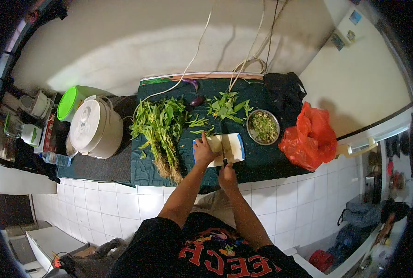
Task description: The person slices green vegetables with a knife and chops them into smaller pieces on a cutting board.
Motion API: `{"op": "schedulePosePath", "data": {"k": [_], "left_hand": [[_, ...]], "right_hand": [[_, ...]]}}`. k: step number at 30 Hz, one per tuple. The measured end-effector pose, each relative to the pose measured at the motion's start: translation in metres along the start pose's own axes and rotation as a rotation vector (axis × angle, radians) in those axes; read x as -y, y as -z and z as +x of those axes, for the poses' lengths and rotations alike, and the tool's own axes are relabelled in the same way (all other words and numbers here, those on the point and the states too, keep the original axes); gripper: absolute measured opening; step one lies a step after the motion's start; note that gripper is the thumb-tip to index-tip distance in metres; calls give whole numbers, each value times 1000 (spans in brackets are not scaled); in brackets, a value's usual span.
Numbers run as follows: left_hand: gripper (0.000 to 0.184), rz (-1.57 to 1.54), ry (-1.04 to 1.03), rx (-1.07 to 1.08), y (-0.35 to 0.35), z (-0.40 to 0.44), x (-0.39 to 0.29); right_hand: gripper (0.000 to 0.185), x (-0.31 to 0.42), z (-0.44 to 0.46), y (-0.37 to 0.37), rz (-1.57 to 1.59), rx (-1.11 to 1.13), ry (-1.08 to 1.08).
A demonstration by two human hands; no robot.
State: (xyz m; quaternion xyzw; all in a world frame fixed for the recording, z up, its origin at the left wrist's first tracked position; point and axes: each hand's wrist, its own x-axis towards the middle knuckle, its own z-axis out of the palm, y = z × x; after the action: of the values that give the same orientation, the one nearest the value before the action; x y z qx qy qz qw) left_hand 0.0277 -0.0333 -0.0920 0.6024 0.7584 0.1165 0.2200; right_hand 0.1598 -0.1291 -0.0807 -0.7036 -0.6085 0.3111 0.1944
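Head view. Item: knife (225,161), its handle gripped by the right hand (228,177) at the cutting board's (237,149) six o'clock; blade pointed towards twelve. Item: left hand (205,152), at the board's nine o'clock, index finger outstretched, probably to steady it; whether it pinched anything, I could not tell. Item: leafy bunch (159,121), rooted, lay at ten o'clock. Item: bowl (249,133), chopped greens (264,128) inside, stood at two, seemingly for easy reach.

Pale, softly lit wall (123,51) above white square tiles (127,206)
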Motion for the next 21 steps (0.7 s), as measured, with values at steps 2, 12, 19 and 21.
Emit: {"op": "schedulePosePath", "data": {"k": [2, 12, 19, 21], "left_hand": [[126, -4, -8, -15, 1, -2, -3], [123, -27, 5, 9, 4, -2, -2], [122, -64, 42, 20, 4, -3, -4], [121, -49, 28, 16, 2, -1, -1]], "right_hand": [[35, 8, 5, 11, 33, 20, -26], [38, 0, 1, -8, 12, 21, -42], [35, 24, 4, 4, -190, 100, -187], [35, 26, -5, 5, -116, 114, -188]]}}
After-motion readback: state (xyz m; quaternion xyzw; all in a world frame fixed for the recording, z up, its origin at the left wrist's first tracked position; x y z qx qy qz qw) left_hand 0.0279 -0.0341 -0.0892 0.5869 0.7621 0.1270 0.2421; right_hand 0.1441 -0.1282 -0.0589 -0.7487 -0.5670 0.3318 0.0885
